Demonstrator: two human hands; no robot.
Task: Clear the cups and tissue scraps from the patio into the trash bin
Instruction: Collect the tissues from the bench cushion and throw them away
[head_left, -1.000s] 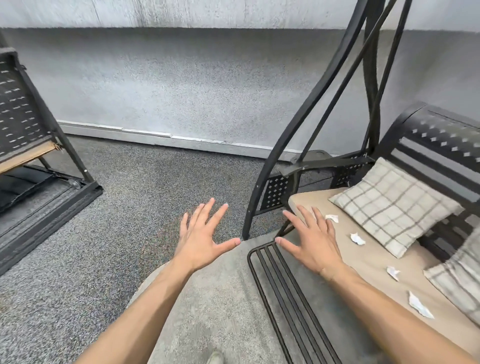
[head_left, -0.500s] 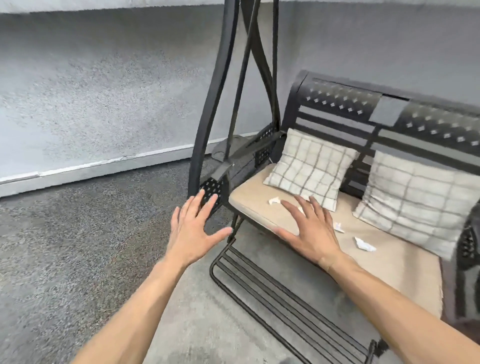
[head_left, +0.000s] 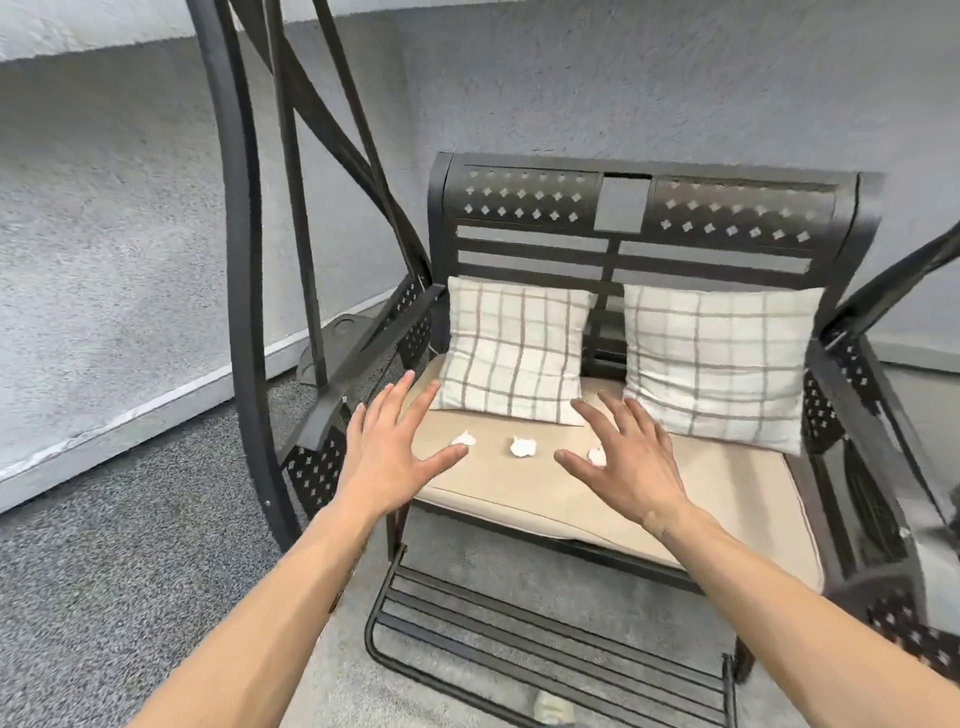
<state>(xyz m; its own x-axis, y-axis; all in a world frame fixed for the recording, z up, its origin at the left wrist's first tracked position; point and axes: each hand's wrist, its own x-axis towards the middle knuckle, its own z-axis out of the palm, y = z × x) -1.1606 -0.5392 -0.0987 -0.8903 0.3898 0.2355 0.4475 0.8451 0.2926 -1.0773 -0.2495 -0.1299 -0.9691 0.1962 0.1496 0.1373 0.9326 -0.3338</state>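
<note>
Hands reached out over the front of a black metal swing bench (head_left: 644, 208) with a punched diamond pattern across its backrest. The left hand (head_left: 387, 457) hovered palm down with its fingers straight and spread wide, holding nothing, above the left end of the beige seat cushion (head_left: 727, 499). The right hand (head_left: 631, 462) matched it, fingers fanned and straight, empty, over the middle of the same cushion.

Three crumpled white tissue scraps lay in a row on the cushion near its front half. The left scrap (head_left: 464, 439) sat just beside the left hand's thumb, apart from it. The middle scrap (head_left: 522, 447) lay in the open between the two hands. The right scrap (head_left: 597, 456) was partly hidden behind the right hand's index finger and thumb; whether skin touched it could not be told.

Behind the scraps, two white square pillows with a grey grid pattern leaned against the backrest: the left pillow (head_left: 514, 348) and the right pillow (head_left: 719, 358), side by side with a narrow gap between them. A black barred footrest (head_left: 519, 644) hung below the seat front. Curved black frame tubes (head_left: 241, 291) rose at the left, standing on grey speckled carpet (head_left: 104, 571) before a grey textured wall (head_left: 104, 260).
</note>
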